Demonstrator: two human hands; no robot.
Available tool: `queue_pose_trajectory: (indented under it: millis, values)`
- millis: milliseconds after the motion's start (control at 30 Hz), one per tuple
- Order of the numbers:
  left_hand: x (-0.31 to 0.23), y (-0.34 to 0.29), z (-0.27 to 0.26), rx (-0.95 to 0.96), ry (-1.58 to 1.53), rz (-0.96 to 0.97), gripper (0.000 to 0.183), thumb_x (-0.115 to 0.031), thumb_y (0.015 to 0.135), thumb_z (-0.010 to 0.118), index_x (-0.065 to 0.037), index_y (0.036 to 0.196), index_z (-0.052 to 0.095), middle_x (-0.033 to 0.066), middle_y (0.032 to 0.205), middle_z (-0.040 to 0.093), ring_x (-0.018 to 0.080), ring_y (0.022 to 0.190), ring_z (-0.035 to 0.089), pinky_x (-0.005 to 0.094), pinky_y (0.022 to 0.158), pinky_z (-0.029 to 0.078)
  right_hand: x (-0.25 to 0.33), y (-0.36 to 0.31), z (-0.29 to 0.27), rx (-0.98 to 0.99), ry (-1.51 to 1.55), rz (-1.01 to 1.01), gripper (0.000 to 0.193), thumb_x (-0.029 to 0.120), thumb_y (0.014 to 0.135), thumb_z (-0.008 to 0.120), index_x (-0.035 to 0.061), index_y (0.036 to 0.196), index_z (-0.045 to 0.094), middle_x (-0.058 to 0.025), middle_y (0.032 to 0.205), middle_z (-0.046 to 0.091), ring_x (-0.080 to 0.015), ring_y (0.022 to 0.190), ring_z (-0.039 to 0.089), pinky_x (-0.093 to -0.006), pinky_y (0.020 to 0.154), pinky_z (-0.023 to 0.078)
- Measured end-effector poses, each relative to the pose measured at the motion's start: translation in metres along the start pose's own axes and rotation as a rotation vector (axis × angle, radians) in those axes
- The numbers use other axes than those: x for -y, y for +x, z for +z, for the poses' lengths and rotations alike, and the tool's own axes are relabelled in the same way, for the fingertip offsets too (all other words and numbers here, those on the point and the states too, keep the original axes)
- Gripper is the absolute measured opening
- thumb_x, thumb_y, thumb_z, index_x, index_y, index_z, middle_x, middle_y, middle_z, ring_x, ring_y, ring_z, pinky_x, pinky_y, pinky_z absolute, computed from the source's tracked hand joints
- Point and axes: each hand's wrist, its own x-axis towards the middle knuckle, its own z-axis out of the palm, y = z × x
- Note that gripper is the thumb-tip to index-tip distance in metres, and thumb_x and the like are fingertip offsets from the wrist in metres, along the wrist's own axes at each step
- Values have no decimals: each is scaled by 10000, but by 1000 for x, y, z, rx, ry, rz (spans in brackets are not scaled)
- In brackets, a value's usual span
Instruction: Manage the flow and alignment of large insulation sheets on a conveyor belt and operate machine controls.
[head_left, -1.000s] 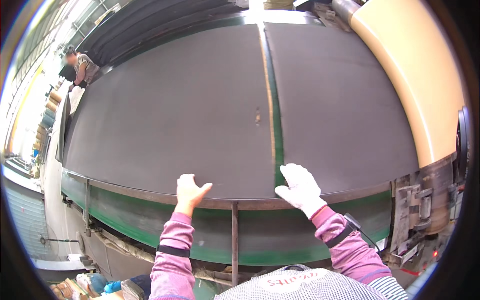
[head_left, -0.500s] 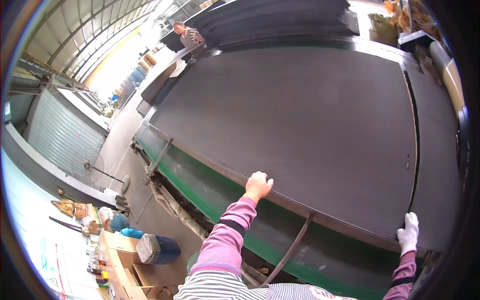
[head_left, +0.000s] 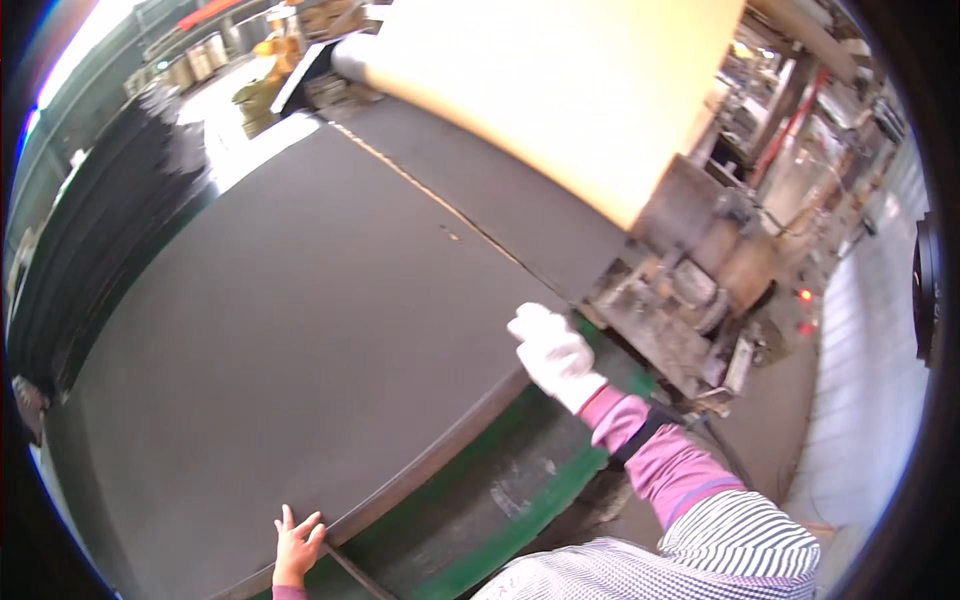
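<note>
Dark sheet (head_left: 300, 310) beneath spread left grip (head_left: 296, 553)

The sheet (head_left: 290, 310) lies between the stack (head_left: 105, 220) at left and the roller (head_left: 550, 100) at right

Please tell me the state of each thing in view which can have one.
Left hand: bare, open
Right hand: gloved, blurred, grip unclear
Large dark sheet: lying flat
Narrower dark sheet: flat, alongside
Dark pile: layered
Cream roll: cannot tell whether turning
Red light: lit
</note>
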Motion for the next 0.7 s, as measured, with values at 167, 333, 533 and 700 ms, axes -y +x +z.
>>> queue_pose_trajectory:
  millis: [167,333,533,700]
  values:
    - [-82,23,7,32,54,102,437,-462,918,664,-235,1289,707,424,1526,286,611,1405,299,594,1184,275,30,-74,-37,-73,386,37,374,95,863,701,144,1234,681,-101,1288,662,-293,1174,641,-377,976,542]
    - [-170,44,34,77,203,114,535,-586,928,598,-254,1342,666,413,1512,324,629,1332,395,588,1129,373,39,-128,-60,7,576,32,349,71,892,684,112,1239,672,-125,1209,685,-312,1129,661,-392,944,560]
    - [-207,75,65,45,31,330,658,-569,972,542,-164,1488,502,218,1565,408,550,1377,405,516,1125,411,75,-146,-59,239,678,77,284,172,959,625,167,1240,668,-110,1141,701,-265,1022,695,-350,792,588]
    - [-110,62,38,-234,-48,412,367,-259,1051,449,-49,1258,667,203,1353,625,354,1340,537,423,1098,456,86,-151,-61,311,807,36,271,241,990,652,108,1223,689,-55,1053,741,-170,963,709,-299,924,555]
